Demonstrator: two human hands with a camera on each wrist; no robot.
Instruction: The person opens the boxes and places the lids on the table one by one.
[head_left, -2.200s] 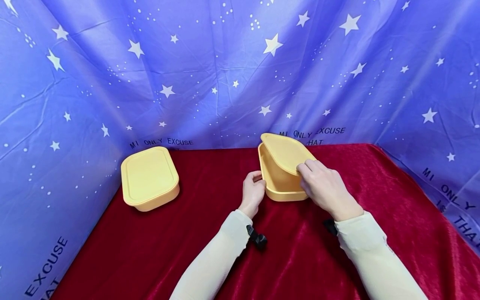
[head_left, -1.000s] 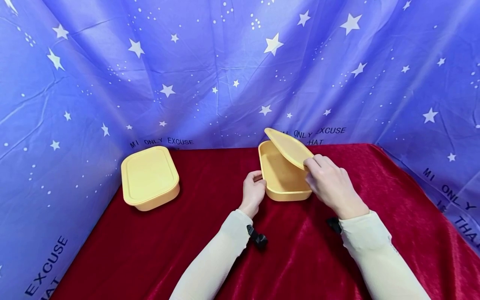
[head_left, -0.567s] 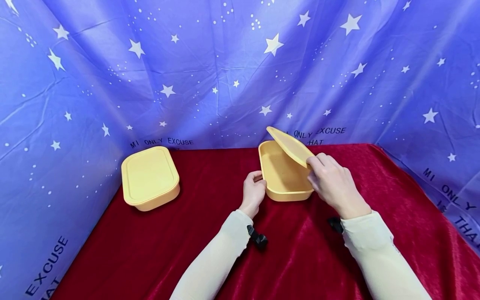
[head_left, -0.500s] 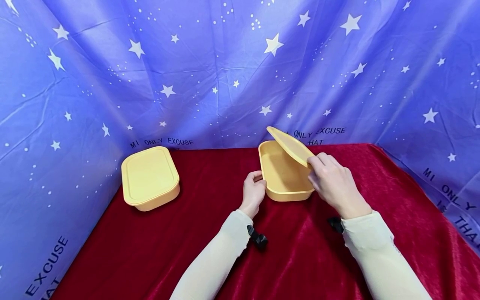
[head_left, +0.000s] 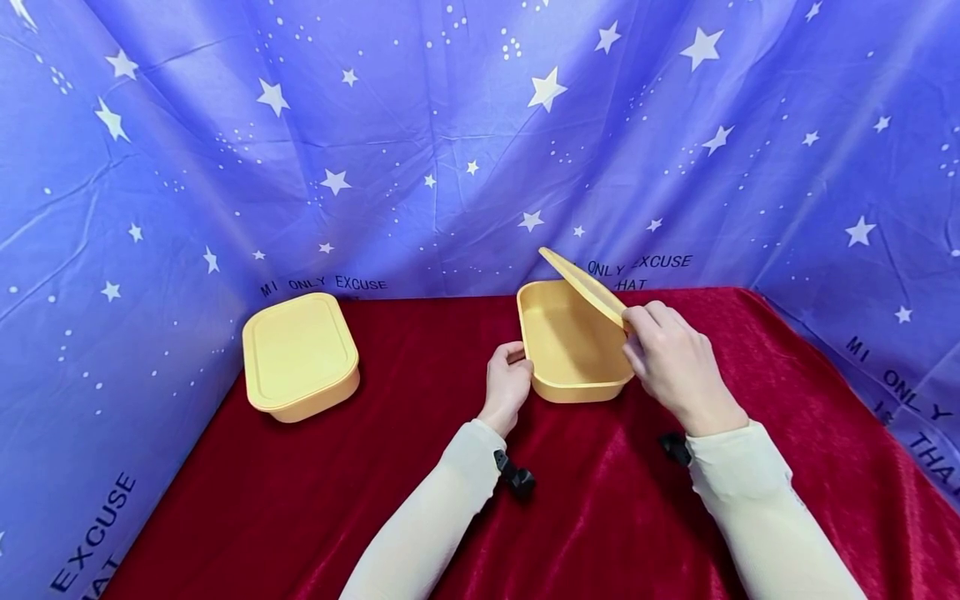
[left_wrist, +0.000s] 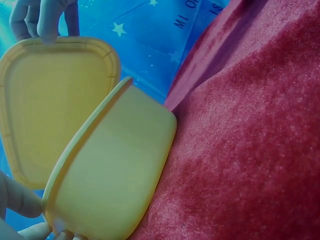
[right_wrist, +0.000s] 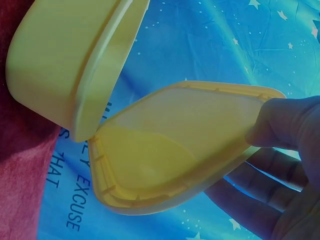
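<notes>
A yellow lidless lunch box (head_left: 573, 393) stands on the red cloth right of centre, nothing showing inside it. My left hand (head_left: 506, 385) holds it by the left wall, fingertips right at the rim in the left wrist view (left_wrist: 20, 202). With my right hand (head_left: 678, 362) I pinch the matching yellow lid (head_left: 585, 283) by its near right edge, thumb on the underside and fingers behind. The lid is tilted steeply above the box's right side, its grooved underside (right_wrist: 155, 135) facing the right wrist camera.
A second yellow lunch box (head_left: 300, 354) with its lid on sits at the left of the red velvet cloth (head_left: 420, 358). Behind and on both sides hangs a blue star-printed curtain (head_left: 420, 125), close to the boxes' far ends.
My right hand has shifted right and slightly up, swinging the lid from lying partly over the box to a steep tilt, baring more of the inside. The left hand stays put.
</notes>
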